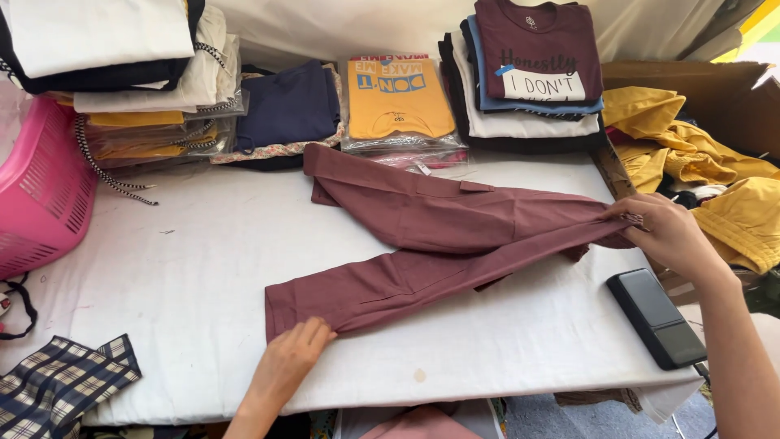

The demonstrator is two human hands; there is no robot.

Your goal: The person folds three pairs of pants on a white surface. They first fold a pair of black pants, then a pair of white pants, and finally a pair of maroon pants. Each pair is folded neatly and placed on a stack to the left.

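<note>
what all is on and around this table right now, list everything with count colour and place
trousers: one, maroon, spread across table centre
table: one, white
basket: one, pink, left edge
folded clothes stacks: several, mixed colours, along back
yellow shirt: one, bagged, back centre
yellow garments: a heap, right, by a cardboard box
black case: one, right front
plaid cloth: one, navy, front left
left hand: on trouser leg hem
right hand: pinching waist end

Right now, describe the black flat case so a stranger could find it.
Start at the white table and go to its near right corner. The black flat case lies there, below the right hand. It is the only hard, glossy thing among cloth.
</note>
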